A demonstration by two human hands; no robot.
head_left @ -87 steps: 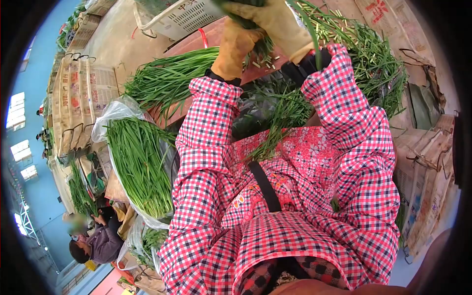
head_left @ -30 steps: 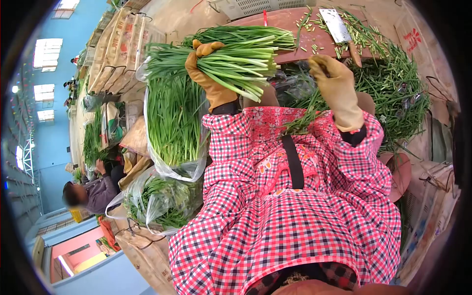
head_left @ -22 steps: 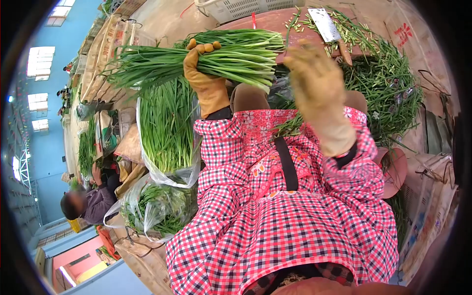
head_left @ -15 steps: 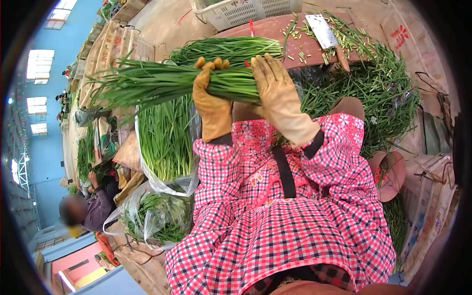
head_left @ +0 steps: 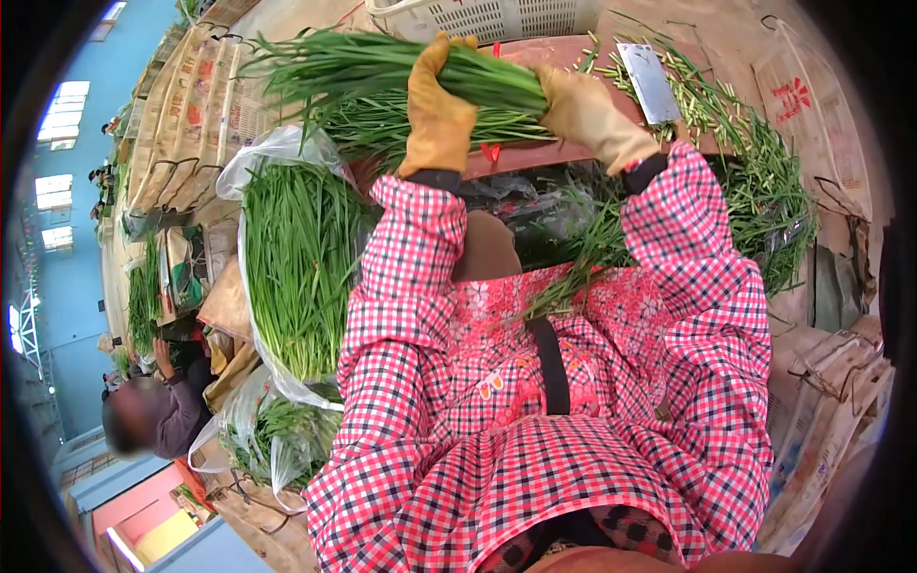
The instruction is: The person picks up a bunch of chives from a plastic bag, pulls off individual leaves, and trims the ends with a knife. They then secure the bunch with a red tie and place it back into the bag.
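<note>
My left hand (head_left: 439,113), in a tan work glove, is wrapped round a bunch of garlic chives (head_left: 368,65) raised over the reddish board. The leaf tips point left. My right hand (head_left: 590,113), in a paler glove, grips the stem end of the same bunch; its fingertips are partly hidden. Under the bunch, more garlic chives (head_left: 382,129) lie on the board (head_left: 573,53). A cleaver (head_left: 648,84) rests to the right among cut stem pieces, its handle mostly hidden by my right sleeve. A red strip (head_left: 490,152) shows at the board's near edge.
A plastic bag of garlic chives (head_left: 301,267) stands at my left, with a smaller bag of greens (head_left: 287,439) nearer. Loose trimmings (head_left: 774,205) are heaped at right. A white crate (head_left: 478,17) stands beyond the board. Another person (head_left: 177,411) sits at far left.
Both hands have carried the bunch forward and up, from above my lap to over the board. My right hand has gone from lying flat on the stems to gripping their end.
</note>
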